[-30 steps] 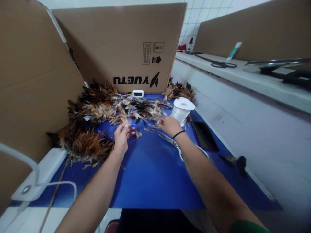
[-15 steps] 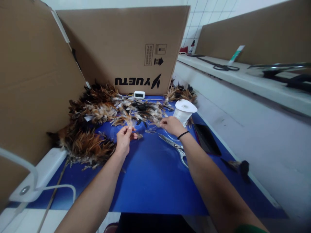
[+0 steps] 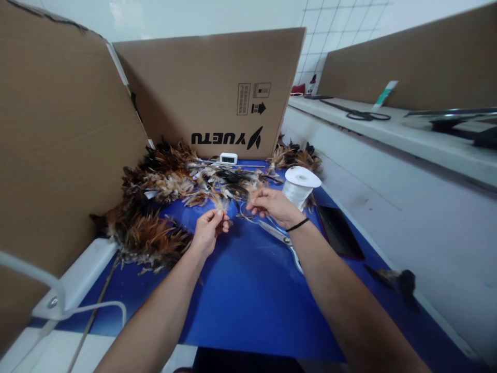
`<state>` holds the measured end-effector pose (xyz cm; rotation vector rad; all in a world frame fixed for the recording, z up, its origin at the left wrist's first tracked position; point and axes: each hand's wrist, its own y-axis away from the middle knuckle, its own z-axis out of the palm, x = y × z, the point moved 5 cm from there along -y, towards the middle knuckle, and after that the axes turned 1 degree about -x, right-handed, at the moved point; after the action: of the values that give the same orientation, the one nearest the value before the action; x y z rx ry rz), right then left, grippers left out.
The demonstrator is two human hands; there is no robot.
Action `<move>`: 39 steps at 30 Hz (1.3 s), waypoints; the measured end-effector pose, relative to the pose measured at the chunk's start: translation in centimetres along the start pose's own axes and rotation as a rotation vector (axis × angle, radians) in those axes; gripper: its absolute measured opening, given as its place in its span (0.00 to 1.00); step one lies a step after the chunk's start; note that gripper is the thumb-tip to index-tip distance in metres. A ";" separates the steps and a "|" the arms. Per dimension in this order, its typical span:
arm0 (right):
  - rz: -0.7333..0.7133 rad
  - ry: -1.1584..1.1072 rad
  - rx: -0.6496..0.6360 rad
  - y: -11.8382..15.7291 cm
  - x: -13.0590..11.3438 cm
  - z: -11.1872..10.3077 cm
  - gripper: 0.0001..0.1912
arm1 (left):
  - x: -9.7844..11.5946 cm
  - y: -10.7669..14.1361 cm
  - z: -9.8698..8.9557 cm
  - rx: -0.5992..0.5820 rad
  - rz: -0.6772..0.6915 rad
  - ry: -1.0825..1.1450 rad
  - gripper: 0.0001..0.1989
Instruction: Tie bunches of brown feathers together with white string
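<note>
My left hand (image 3: pixel 208 229) is closed in a pinch on a pale brown feather (image 3: pixel 218 201), whose tip points away from me. To its right, my right hand (image 3: pixel 275 206) has thumb and fingers pressed together over the table; what lies between them, perhaps a wisp of down, is too small to make out. Beyond both hands spreads a loose pile of brown, black and cream feathers (image 3: pixel 229 178). Metal scissors (image 3: pixel 276 233) rest under my right wrist, partly covered by the forearm. A white spool of ribbon (image 3: pixel 298 192) stands just behind that hand.
Thick bunches of brown feathers (image 3: pixel 149 241) line the left side. Cardboard panels (image 3: pixel 209 88) wall in the back and left of the blue table (image 3: pixel 248 305). A small digital clock (image 3: pixel 228 159), a dark flat phone-like object (image 3: pixel 341 233) and a white power strip (image 3: pixel 79 277) surround the work area.
The view has shifted, so everything sits slightly lower and further right. My right hand has come a little nearer to the left one; the left keeps its pinch on the feather.
</note>
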<state>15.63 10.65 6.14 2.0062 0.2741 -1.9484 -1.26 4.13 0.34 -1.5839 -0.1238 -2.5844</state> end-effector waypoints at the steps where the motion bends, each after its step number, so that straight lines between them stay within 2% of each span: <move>1: 0.014 -0.001 0.000 0.0 0.1 0.1 0.06 | 0.0 0.0 0.1 -0.006 -0.004 0.001 0.14; 9: -0.153 0.046 0.069 -0.1 -0.4 0.4 0.06 | -0.1 0.3 0.5 -0.045 -0.047 0.022 0.14; 13: -0.213 0.035 0.022 0.5 -1.2 1.3 0.09 | -0.3 0.5 0.7 -0.077 -0.082 0.038 0.14; 18: -0.269 0.130 -0.108 1.3 -2.0 2.6 0.09 | -0.3 0.6 1.1 -0.130 -0.117 0.067 0.12; 24: -0.294 0.158 -0.078 1.6 -2.1 2.8 0.07 | -0.3 0.8 1.3 -0.196 -0.144 0.146 0.09; 27: -0.309 0.185 -0.103 1.7 -2.2 2.8 0.07 | -0.3 0.9 1.4 -0.209 -0.162 0.169 0.09; 34: -0.512 0.336 -0.170 1.8 -2.9 3.1 0.04 | -0.3 1.3 1.9 -0.270 -0.216 0.175 0.11; 39: -0.540 0.312 -0.218 1.8 -2.7 3.3 0.06 | -0.5 1.3 2.0 -0.314 -0.241 0.173 0.11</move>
<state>13.13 8.02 8.94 2.2361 1.1563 -1.7591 0.94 3.15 0.83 -1.5056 0.1201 -3.0408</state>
